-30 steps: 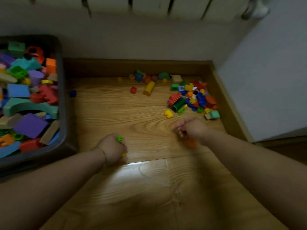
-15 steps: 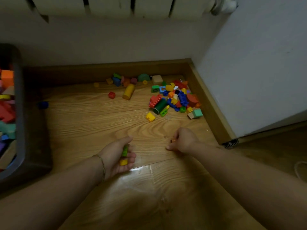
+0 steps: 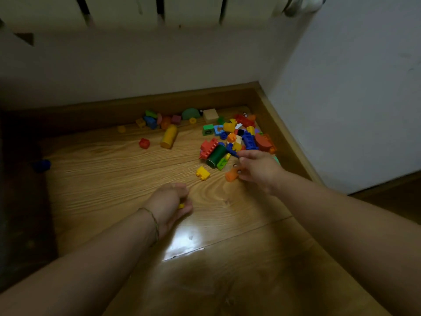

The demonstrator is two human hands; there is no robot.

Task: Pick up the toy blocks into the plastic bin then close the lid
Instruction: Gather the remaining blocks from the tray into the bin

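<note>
Held 1 yellow block point(image 3: 181, 205) inside the curled left hand point(image 3: 169, 201), likely to gather several before 1 trip. Pinched an orange block point(image 3: 232, 174) in the right hand point(image 3: 257, 168) beside the block pile point(image 3: 237, 137) at the far right corner. Could not see the plastic bin.

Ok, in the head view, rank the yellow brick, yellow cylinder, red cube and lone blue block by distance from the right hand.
From the right hand:
1. yellow brick, just to its left.
2. yellow cylinder, further back and left.
3. red cube, left of the cylinder.
4. blue block, far left, in shadow.
</note>
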